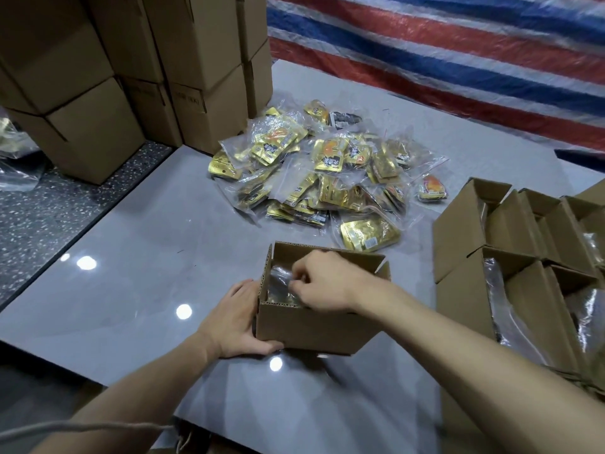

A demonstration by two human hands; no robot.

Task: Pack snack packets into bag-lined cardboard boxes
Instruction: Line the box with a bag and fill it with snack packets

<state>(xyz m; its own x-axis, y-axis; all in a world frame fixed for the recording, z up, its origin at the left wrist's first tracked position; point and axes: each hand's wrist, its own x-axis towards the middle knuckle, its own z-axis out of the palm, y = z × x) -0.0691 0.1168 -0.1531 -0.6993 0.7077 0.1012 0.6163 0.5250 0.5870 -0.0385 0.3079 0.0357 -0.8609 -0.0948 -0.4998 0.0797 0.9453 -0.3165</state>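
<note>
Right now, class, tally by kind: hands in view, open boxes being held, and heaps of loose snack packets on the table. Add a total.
Hands: 2, the left hand and the right hand, which pinches the clear plastic bag
Open boxes being held: 1, the cardboard box, gripped by the left hand
Heaps of loose snack packets: 1, the snack packet heap
Total: 4

I see bare tabletop (131, 257) left of the open box (314, 329); packet pile (320, 172) blocks beyond, box rows (465, 231) flank right, stacked cartons (203, 93) wall far-left.
</note>
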